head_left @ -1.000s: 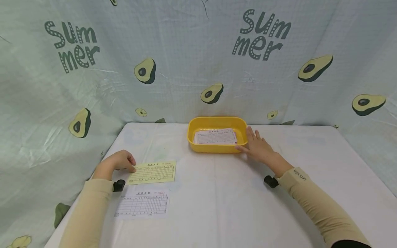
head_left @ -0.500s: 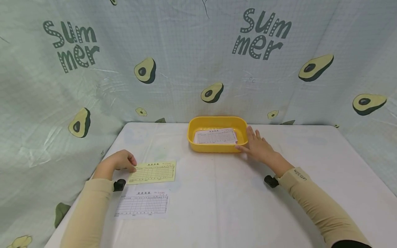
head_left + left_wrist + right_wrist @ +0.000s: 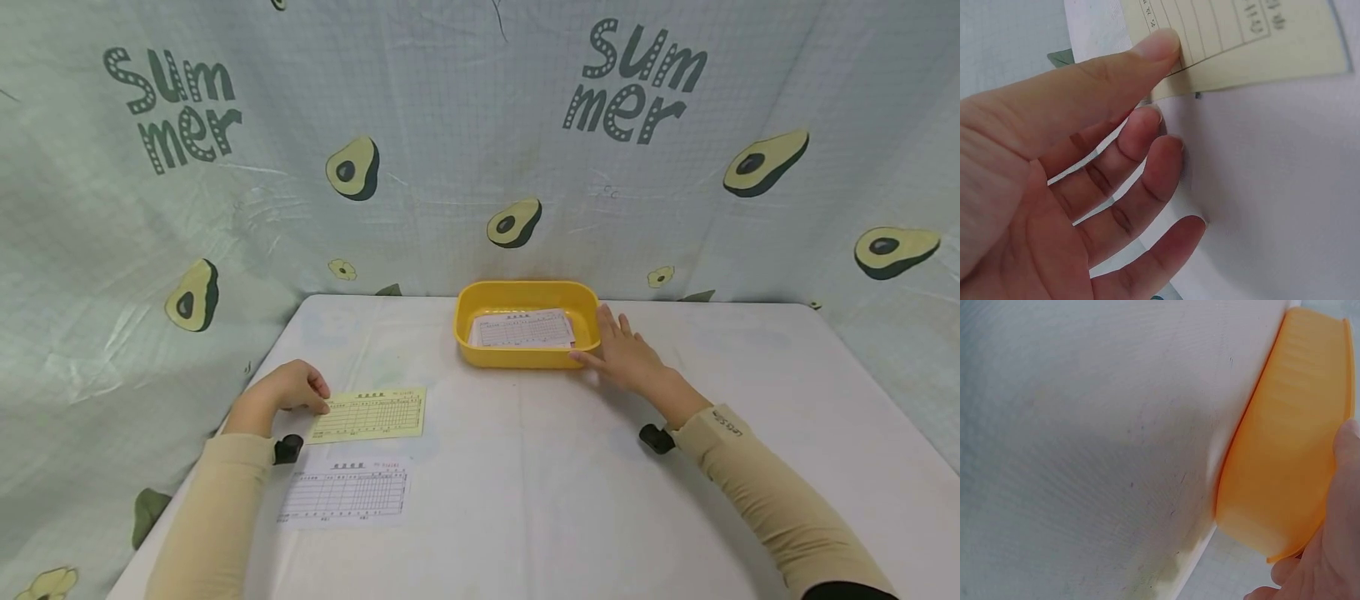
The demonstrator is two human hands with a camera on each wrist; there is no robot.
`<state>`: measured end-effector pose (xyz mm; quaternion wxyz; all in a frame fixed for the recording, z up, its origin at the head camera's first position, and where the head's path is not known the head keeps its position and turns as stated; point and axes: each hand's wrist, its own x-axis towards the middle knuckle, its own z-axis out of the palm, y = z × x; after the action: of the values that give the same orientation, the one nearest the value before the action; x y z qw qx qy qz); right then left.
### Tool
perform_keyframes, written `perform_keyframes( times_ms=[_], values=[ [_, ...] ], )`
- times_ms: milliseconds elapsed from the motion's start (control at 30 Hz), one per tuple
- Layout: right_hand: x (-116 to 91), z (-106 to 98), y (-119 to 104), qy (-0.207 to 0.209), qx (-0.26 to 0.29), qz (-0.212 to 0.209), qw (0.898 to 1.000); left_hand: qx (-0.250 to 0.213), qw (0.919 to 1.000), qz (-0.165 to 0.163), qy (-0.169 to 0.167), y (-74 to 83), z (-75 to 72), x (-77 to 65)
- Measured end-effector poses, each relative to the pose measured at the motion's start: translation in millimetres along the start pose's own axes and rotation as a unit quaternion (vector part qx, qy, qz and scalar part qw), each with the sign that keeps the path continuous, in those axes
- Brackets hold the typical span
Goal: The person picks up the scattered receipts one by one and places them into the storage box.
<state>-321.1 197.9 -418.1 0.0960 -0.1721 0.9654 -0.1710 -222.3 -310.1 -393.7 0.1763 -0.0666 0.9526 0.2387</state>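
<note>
My left hand (image 3: 285, 388) pinches the left edge of a yellow form slip (image 3: 369, 415). In the left wrist view the thumb lies on top of the yellow slip, and the other fingers bend below its edge. A white form slip (image 3: 347, 493) lies flat just in front of it, apart from the hand. At the back of the table stands a yellow plastic basket (image 3: 525, 358). My right hand (image 3: 626, 358) touches the basket's front right corner with spread fingers, the thumb along its front. Inside the basket lie white and pinkish slips (image 3: 525, 330).
A white cloth covers the table (image 3: 525, 483). Behind it hangs a pale curtain (image 3: 435, 108) printed with avocados, right against the table's back edge. A small black camera (image 3: 288, 449) sits on the left wrist and another camera (image 3: 656, 438) on the right.
</note>
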Motion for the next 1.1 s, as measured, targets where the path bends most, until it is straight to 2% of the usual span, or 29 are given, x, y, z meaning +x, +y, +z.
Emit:
perform_keyframes(
  times_ms=[400, 767, 967, 1100],
  values=[
    [0.2, 0.8, 0.6, 0.002, 0.003, 0.000, 1.000, -0.009, 0.9996, -0.021, 0.014, -0.5, -1.9, 1.8],
    [1.3, 2.0, 1.2, 0.005, -0.003, -0.003, 1.000, -0.019, 0.9997, -0.008, 0.008, -6.1, -5.4, 3.3],
    [1.9, 1.7, 1.2, 0.003, -0.009, -0.003, 1.000, -0.058, 0.9974, 0.010, 0.040, -5.6, -7.6, 1.2],
    [2.0, 1.6, 1.9, 0.001, -0.010, -0.001, 1.000, -0.095, 0.9943, 0.015, 0.046, -6.2, -8.5, 1.1]
  ],
)
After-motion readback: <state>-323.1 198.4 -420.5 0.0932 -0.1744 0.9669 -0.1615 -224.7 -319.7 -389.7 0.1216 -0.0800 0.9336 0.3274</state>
